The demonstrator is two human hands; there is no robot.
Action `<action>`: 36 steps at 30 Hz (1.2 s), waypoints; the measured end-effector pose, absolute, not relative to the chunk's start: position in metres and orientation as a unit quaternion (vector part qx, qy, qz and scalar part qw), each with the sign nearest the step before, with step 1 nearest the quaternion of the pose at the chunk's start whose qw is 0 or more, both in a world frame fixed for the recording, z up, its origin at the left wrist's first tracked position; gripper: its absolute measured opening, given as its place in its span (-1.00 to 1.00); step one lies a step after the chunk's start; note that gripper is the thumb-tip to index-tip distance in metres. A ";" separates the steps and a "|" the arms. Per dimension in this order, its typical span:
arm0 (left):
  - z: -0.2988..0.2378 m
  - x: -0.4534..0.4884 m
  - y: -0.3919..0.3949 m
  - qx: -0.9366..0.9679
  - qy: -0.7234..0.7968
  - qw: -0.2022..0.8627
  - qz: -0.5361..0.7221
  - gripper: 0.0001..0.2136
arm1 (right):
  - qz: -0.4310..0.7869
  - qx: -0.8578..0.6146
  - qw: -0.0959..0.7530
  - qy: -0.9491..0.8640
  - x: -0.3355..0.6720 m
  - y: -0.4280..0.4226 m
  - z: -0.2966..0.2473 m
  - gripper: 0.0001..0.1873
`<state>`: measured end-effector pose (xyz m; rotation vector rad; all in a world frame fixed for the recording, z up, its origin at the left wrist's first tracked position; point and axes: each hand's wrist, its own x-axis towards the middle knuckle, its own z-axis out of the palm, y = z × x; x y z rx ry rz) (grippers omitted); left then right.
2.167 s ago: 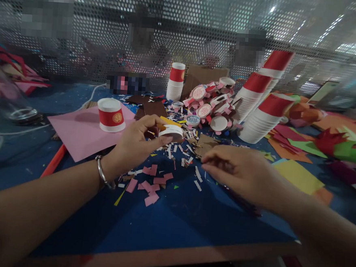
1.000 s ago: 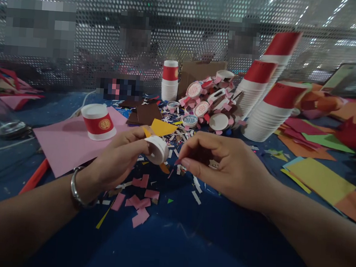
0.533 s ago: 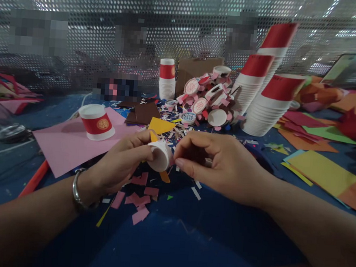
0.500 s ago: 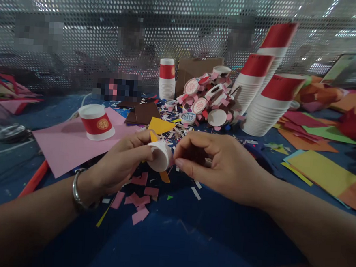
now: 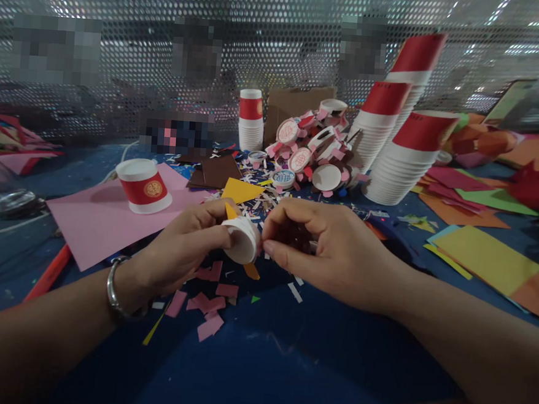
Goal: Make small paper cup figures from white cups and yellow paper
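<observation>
My left hand grips a white, cut-down paper cup base between thumb and fingers, its round face turned toward me. An orange-yellow paper strip shows behind and below it, with its upper end by my left fingers. At the right edge of the cup base, my right hand has thumb and forefinger brought together. A small pinkish patch appears at those fingertips; what they pinch is too small to make out. Scraps of pink paper lie below my left hand.
A red-and-white paper cup stands on a pink sheet at left. Behind my hands rises a pile of cup pieces with pink tabs. Tall cup stacks stand right of it. Coloured paper sheets lie far right.
The cup base has tilted slightly and dropped a touch in my left hand. My right fingertips stay at its edge. The whole view has shifted a little.
</observation>
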<state>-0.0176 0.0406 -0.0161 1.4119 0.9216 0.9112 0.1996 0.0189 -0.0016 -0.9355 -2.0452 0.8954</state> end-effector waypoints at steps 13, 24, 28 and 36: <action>-0.016 -0.018 0.039 0.590 0.381 0.592 0.395 -0.89 | 0.347 -0.378 0.342 -0.787 0.201 0.018 -0.001 -0.92; -0.014 -0.016 0.039 0.578 0.370 0.612 0.392 -0.87 | 0.340 -0.365 0.330 -0.801 0.202 0.020 -0.003 -0.93; -0.015 -0.015 0.041 0.565 0.369 0.615 0.409 -0.85 | 0.331 -0.369 0.335 -0.801 0.203 0.021 -0.004 -0.91; -0.021 -0.021 0.065 0.467 0.413 0.525 0.580 -0.86 | 0.276 -0.404 0.383 -0.783 0.199 0.020 -0.011 -0.90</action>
